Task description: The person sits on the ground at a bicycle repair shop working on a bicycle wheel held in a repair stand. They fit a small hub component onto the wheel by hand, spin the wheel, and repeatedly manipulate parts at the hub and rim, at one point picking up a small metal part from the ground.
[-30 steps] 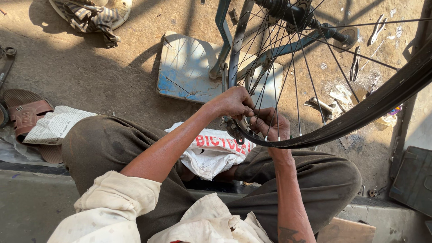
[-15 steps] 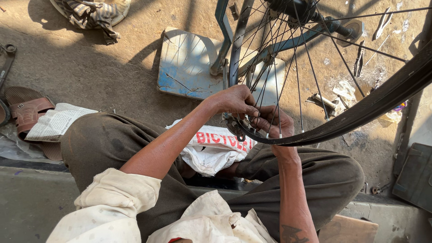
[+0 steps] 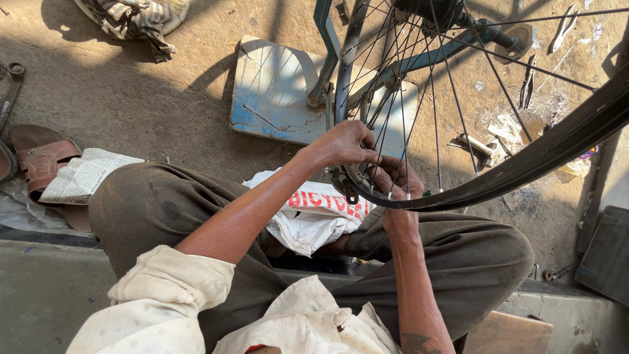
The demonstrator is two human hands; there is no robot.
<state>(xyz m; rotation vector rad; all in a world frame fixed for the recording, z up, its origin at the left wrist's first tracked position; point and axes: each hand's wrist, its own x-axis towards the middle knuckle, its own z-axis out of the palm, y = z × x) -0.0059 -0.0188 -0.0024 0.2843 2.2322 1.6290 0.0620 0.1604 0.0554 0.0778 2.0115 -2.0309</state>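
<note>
Both hands are gripping the bicycle wheel (image 3: 524,157) rim: left hand (image 3: 344,143) curled above, right hand (image 3: 393,178) pinching spokes (image 3: 436,111) just beneath.

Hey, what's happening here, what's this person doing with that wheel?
A seated person has both hands at the near edge of a bicycle wheel mounted in a blue stand. The left hand grips the rim among the spokes, and the right hand works just beside it on the rim; what it pinches is too small to tell. A white bag lies in the lap, and a sandal sits on the ground nearby.
</note>
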